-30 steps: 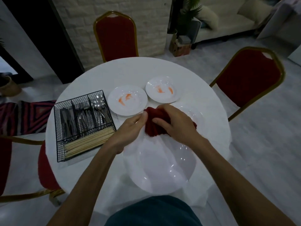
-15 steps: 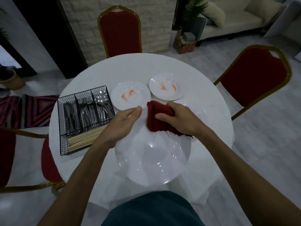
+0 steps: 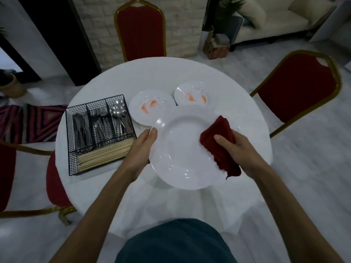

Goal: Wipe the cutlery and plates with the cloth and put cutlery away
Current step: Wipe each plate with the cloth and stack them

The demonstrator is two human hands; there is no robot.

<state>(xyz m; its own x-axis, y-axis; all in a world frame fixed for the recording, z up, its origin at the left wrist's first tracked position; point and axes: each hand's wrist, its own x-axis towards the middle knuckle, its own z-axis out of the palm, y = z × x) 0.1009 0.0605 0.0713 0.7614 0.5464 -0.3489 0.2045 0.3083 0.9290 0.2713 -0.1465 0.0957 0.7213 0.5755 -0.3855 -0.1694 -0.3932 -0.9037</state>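
A large white plate (image 3: 182, 149) is lifted off the round white table (image 3: 155, 73) and tilted toward me. My left hand (image 3: 140, 150) grips its left rim, thumb on top. My right hand (image 3: 239, 150) holds a dark red cloth (image 3: 218, 143) against the plate's right side. Behind it lie two smaller white plates with orange smears, the left plate (image 3: 150, 107) and the right plate (image 3: 191, 95). A black wire caddy (image 3: 98, 133) at the left holds knives, forks, spoons and wooden chopsticks.
Red chairs with gold frames stand at the far side (image 3: 140, 29), at the right (image 3: 298, 86) and at the left (image 3: 28, 179) of the table. A sofa (image 3: 269, 18) and a small crate (image 3: 216, 48) are on the floor beyond.
The big plate has come up off the table and tilted. My right hand with the cloth has slid from the plate's far rim round to its right side. My left hand keeps the left rim.
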